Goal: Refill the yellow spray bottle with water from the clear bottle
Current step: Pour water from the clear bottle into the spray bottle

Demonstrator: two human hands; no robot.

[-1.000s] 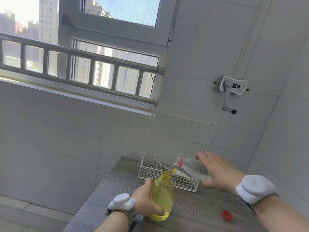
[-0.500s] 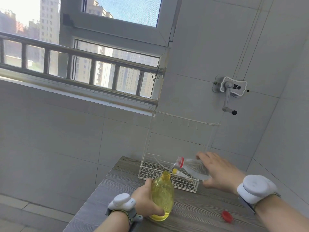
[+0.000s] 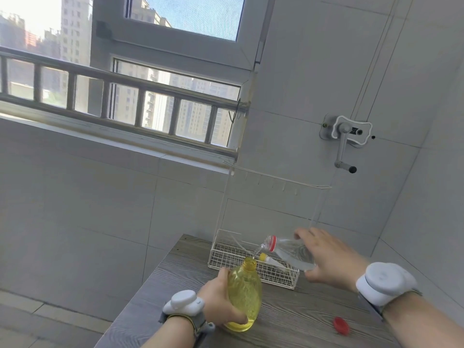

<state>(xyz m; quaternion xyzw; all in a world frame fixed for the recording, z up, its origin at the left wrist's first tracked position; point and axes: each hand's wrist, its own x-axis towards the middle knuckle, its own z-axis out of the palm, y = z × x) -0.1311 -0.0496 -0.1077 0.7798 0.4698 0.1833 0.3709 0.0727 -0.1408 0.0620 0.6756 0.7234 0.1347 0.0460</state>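
The yellow spray bottle [image 3: 244, 295] stands upright on the grey wooden table [image 3: 296, 320], its neck open with no sprayer on it. My left hand [image 3: 221, 303] grips its lower body. My right hand [image 3: 331, 259] holds the clear bottle [image 3: 291, 252] tilted down to the left, its open mouth just above the yellow bottle's neck. A thin stream of water runs from it into the yellow bottle. The clear bottle's red cap [image 3: 341, 325] lies on the table to the right.
A white wire rack [image 3: 226, 257] stands at the back of the table against the tiled wall, and a small yellow-capped part [image 3: 266, 258] lies in its basket. The table's left edge drops off to the floor. A grey crank handle [image 3: 342, 146] is fixed on the wall.
The clear bottle's mouth has come slightly lower and closer over the yellow bottle's neck. Both hands keep their hold.
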